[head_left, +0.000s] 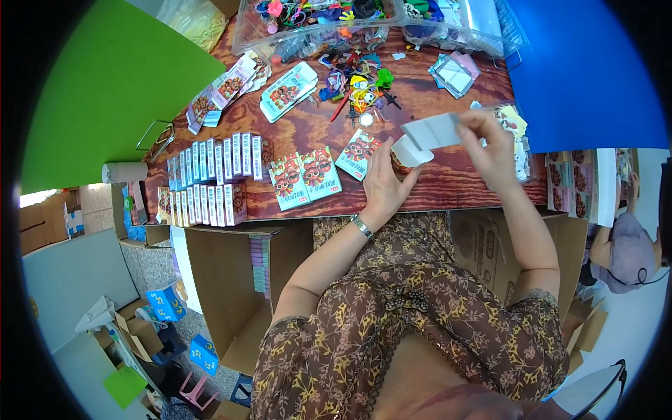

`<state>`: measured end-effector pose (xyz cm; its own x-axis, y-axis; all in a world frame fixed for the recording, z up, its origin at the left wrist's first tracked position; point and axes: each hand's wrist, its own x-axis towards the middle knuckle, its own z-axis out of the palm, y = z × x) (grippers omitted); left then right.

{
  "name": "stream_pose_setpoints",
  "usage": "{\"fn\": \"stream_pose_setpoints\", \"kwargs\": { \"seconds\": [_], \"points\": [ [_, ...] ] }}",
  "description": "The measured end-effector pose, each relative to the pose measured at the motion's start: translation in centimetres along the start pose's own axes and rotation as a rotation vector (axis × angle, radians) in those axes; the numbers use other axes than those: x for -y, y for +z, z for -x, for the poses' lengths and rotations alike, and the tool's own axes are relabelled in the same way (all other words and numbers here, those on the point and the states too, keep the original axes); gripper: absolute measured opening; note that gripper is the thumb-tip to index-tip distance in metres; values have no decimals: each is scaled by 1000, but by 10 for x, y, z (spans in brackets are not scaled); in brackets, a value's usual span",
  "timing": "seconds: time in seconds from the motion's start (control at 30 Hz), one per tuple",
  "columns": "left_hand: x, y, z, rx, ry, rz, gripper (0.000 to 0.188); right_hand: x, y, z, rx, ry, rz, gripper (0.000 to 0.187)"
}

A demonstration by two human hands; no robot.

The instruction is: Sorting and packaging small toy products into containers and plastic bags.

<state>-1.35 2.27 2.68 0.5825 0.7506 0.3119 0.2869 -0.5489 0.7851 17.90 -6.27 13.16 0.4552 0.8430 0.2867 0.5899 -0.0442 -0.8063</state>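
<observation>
Near the table's front edge, my left hand (382,183) is closed round a small printed carton (411,155) whose white top flaps stand up. Above that carton, my right hand (491,148) pinches a flat grey-white card or packet (432,131) between thumb and fingers. The card's lower left corner is close to the carton's flaps; whether they touch I cannot tell. Left of my left hand lie two filled-looking cartons (305,178) side by side, with another carton (358,154) right next to my fingers. Their fronts show red-brown cartoon figures.
Two rows of upright cartons (210,182) line the table's left front. Flat cartons (289,91) lie behind them. Small colourful trinkets (360,91) are heaped mid-table, below clear plastic bins (322,31). Flat cards (455,75) lie at back right. Cardboard boxes (231,280) stand below the edge.
</observation>
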Motion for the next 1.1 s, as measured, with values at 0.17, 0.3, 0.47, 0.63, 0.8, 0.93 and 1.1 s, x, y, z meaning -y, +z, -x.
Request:
{"fn": "stream_pose_setpoints", "kwargs": {
  "seconds": [0.17,0.3,0.47,0.63,0.8,0.93,1.1],
  "points": [
    [-5,1,-2,-13,11,-41,80,17,11,12,79,-172,178,12],
    [-7,3,0,-22,184,-17,80,12,28,21,39,-259,218,17],
    [-4,2,4,-28,170,-68,79,11,36,39,81,-344,415,20],
    [-6,1,2,-8,166,-70,77,-13,-5,32,-97,-318,393,17],
    [-4,3,6,18,204,-48,76,-97,-88,45,-154,211,680,23],
    [-5,2,6,17,222,-64,75,-113,-91,47,-83,513,795,34],
    [-3,4,7,70,170,-43,77,-130,-76,37,-204,592,897,39]
  ]
}}
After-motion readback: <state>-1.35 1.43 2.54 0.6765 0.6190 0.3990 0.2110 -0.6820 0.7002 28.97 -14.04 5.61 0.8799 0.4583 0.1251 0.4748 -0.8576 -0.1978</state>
